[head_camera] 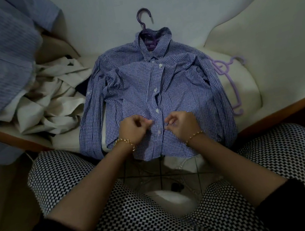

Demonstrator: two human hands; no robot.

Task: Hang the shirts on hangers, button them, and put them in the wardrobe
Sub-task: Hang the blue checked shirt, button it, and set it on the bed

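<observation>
White cushioned seat (234, 33) with a wood-trim edge fills most of the view and carries everything. Person sits facing it, knees in black-and-white patterned trousers (78, 173) at the near edge. Blue striped fabric (0, 57) covers top left, blurred. Task item: blue gingham shirt (133, 83) lies flat, front up, at seat centre, collar at the far end, hem overhanging the near edge, sleeves folded down along both sides. Crumpled cream garment pile (52, 101) sits just left of it, touching the left sleeve. Pale lilac spare hangers (225, 71) lie to the right, partly under the right sleeve. Dark purple hanger (143, 18) is inside the shirt, hook sticking out past the collar. Both hands work the lower placket: left hand (133, 128) curled, pinching the left front edge; right hand (182, 124) curled, pinching the right front edge, fingertips nearly meeting. One gold bracelet (125, 141) on each wrist. White button (157, 110) sits just above the hands, another between them. Placket gapes slightly higher up.
</observation>
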